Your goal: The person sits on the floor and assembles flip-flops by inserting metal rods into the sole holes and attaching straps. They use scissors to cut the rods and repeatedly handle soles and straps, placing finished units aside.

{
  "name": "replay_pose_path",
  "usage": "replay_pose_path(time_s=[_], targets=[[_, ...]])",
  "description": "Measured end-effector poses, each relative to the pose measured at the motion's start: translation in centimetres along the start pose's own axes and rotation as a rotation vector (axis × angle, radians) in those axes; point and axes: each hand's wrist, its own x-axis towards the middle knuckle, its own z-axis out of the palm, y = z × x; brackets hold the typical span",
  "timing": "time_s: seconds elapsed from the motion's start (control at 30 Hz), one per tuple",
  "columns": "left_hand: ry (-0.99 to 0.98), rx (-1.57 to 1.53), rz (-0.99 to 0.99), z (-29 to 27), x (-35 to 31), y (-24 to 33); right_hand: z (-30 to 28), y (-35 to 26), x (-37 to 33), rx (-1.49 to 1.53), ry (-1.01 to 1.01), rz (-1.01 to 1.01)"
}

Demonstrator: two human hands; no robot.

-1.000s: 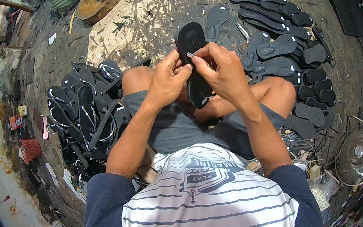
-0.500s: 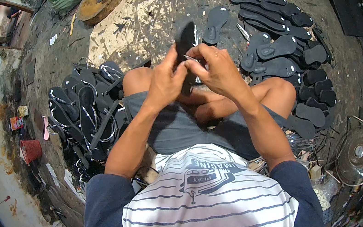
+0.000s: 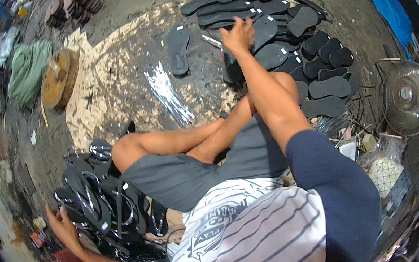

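Observation:
My right hand (image 3: 240, 36) reaches over the near edge of the black soles (image 3: 266, 31) laid out at the right, its fingers apart; nothing shows in its grasp. Far to the left, my left hand (image 3: 64, 231) is open beside a heap of black sandals (image 3: 90, 193) with shiny straps, and it appears to hold nothing. Between the two sides, a bundle of shiny silver strips (image 3: 168, 94) lies on the floor. A single black sole (image 3: 179, 49) rests just beyond it. Near my right hand is a metal hand tool (image 3: 212, 40), partly hidden.
A round wooden block (image 3: 60, 79) and a green sack (image 3: 29, 70) stand at the far left. A fan (image 3: 406, 94) is at the right, with blue sheeting (image 3: 388, 12) beyond it. A red basket (image 3: 66, 261) sits by the left wall. My crossed legs fill the middle.
My hands have parted from the sole and shiny strip they held together. The left went down to the sandal heap; the right moved out to the soles. The view has turned.

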Motion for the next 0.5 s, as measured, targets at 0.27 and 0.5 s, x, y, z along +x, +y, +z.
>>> replay_pose_path(time_s=[0.27,0.5], targets=[[-0.379,-0.695,0.163,9.9,-3.0,19.6,3.9,3.9,0.6,-0.146,-0.110,0.586],[-0.761,-1.291,-0.055,20.7,-1.4,27.0,-0.3,-7.1,-17.6,0.579,-0.394,-0.544]])
